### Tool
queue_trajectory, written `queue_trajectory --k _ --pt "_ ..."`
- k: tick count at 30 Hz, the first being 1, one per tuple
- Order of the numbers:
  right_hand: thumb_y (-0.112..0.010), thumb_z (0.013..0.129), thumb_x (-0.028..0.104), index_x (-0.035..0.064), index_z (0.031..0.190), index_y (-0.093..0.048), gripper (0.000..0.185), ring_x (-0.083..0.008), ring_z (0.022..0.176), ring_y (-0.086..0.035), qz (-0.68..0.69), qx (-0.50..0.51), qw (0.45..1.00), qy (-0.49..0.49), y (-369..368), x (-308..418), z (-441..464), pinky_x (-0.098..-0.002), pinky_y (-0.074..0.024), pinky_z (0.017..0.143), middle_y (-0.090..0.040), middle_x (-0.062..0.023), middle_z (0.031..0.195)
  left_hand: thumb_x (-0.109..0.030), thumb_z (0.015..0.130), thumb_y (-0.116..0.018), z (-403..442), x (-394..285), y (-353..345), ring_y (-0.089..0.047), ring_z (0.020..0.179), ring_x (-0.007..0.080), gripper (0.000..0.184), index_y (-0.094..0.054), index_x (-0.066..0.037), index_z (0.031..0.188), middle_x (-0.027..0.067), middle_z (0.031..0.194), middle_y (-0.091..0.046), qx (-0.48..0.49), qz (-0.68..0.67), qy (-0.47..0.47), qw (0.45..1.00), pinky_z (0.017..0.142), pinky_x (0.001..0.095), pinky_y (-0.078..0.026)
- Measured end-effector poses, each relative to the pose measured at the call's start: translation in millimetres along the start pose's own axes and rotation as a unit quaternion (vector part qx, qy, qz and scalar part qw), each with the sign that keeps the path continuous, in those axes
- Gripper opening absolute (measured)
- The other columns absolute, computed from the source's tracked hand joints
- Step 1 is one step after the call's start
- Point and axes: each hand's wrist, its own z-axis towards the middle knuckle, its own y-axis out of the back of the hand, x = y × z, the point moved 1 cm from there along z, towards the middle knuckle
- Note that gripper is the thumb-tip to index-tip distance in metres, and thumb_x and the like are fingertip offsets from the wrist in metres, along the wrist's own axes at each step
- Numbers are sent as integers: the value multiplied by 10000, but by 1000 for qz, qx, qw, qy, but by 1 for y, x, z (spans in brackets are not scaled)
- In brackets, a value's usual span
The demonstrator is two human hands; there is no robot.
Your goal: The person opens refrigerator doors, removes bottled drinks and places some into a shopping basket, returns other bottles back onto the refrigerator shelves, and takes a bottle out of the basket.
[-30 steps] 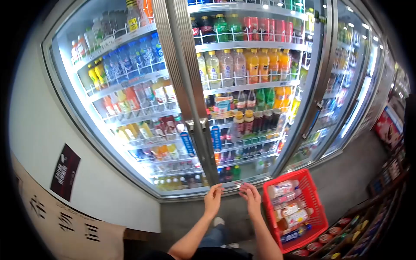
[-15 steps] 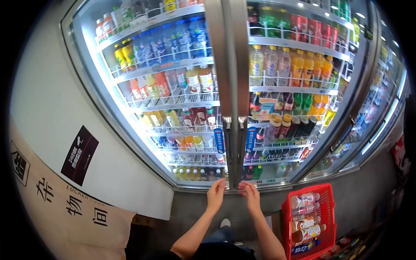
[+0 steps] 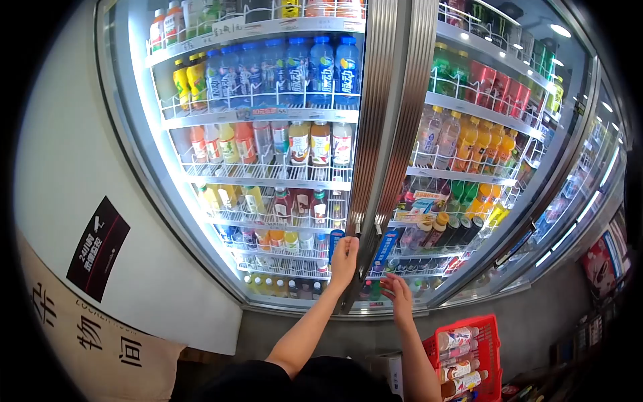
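Observation:
My left hand (image 3: 344,260) is raised to the inner edge of the left glass fridge door (image 3: 370,134), its fingers curled at the door handle (image 3: 357,231). Part of the grip is hidden behind the hand itself. My right hand (image 3: 399,295) hangs in front of the right fridge door (image 3: 405,144), fingers apart and holding nothing. Both doors stand closed. Behind the left glass are blue-capped drink bottles (image 3: 321,70), with juice bottles (image 3: 299,142) on the shelf below.
A red shopping basket (image 3: 494,355) with several bottles (image 3: 462,385) stands on the floor at my right. To the left is a pale wall (image 3: 63,144) bearing a black sign (image 3: 98,248). A beige cloth (image 3: 87,365) with printed characters hangs lower left. More fridges continue to the right.
My left hand has risen from low in front of the doors to the left door's handle. My right hand stays low, shifted slightly right. The view has moved closer and tilted.

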Motion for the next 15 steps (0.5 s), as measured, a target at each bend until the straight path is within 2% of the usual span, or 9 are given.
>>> queue_trajectory --k 1,2,5,6,8,9,10,13,15 --pt "-423 1045 308 27 1303 -535 397 -211 1088 -621 -8 -10 1000 -14 -3 -2 5 -355 -509 905 -640 -119 1178 -369 1003 -547 8 11 -2 -631 831 159 391 -619 13 1042 89 932 -671 -1 -19 -23 1000 786 292 -491" --pt "-423 1045 308 27 1303 -535 397 -211 1088 -621 -20 -10 1000 -12 -1 -2 17 -355 -509 905 -640 -119 1178 -369 1003 -547 20 15 -8 -631 831 159 391 -619 13 1042 89 932 -671 -4 -32 -22 999 786 292 -491" --pt "-429 1042 323 12 1307 -531 420 -223 1065 -633 -29 8 999 -16 -12 -9 37 -364 -514 898 -640 -137 1175 -496 1026 -421 47 26 -18 -618 691 131 601 -640 4 776 61 732 -647 150 -184 111 965 677 259 -480" --pt "-429 1042 323 12 1307 -531 420 -223 1065 -633 -30 12 999 -17 -19 -7 41 -364 -514 898 -640 -137 1175 -532 1025 -367 49 18 -19 -584 589 134 669 -598 -12 672 48 607 -587 153 -205 138 957 596 258 -453" --pt "-428 1043 323 3 1302 -530 424 -230 1049 -641 -28 9 999 -27 -21 -7 41 -364 -518 894 -644 -142 1168 -533 1021 -326 52 10 -14 -499 489 138 707 -521 -29 564 33 498 -488 195 -134 166 957 517 271 -378" --pt "-425 1044 317 2 1298 -531 419 -231 1029 -650 -34 2 999 -31 -25 -6 39 -357 -521 889 -648 -142 1160 -516 1009 -307 54 12 -13 -406 437 144 706 -428 -52 491 24 438 -386 177 -105 113 972 481 307 -289" --pt "-425 1044 317 2 1298 -531 419 -231 1029 -650 -31 1 999 -34 -29 -10 36 -357 -521 889 -648 -142 1160 -516 1009 -307 53 15 -9 -406 437 144 706 -428 -52 491 24 438 -386 177 -101 116 972 481 307 -289" --pt "-423 1045 309 5 1296 -533 409 -227 1020 -653 -37 -1 998 -42 -31 -19 33 -353 -525 886 -652 -144 1154 -503 1016 -288 52 24 -17 -246 431 94 644 -289 -126 493 -38 469 -267 157 -130 117 972 457 288 -178" --pt "-421 1044 299 9 1295 -535 400 -223 1022 -653 -41 2 997 -60 -24 -18 24 -352 -529 883 -655 -143 1150 -507 1016 -297 48 19 -24 -248 428 85 634 -285 -145 496 -51 473 -257 138 -125 126 974 456 288 -182"
